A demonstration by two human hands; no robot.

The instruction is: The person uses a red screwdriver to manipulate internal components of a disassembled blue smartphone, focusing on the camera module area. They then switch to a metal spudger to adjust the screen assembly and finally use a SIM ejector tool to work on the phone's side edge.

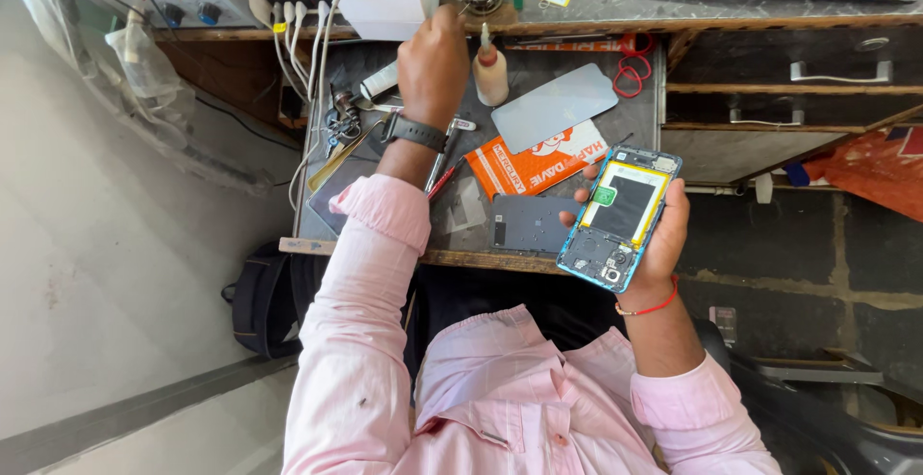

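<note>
Two hands are busy around a small, cluttered work mat [385, 206]. The opened phone [620, 220], blue-framed with its back off and its insides exposed, is cradled face-down in the right hand [654, 235], fingers wrapped round its edges, just off the mat's right end over the desk edge. The left hand [433, 66], with a dark watch [415, 132] on the wrist, is stretched to the far side of the mat, right beside a small glue bottle [490, 71]; whether anything is pinched in it can't be told, since the fingers are hidden behind the knuckles. A dark grey back panel [531, 223] is lying on the mat's near edge, left of the phone, with an orange packet [538, 162] and a clear screen protector [556, 108] behind it. Tweezers and small tools [341, 124] are piled at the mat's left side. Judging by that, disassembly looks done: the cover's off, but nothing's been closed up again.
</note>
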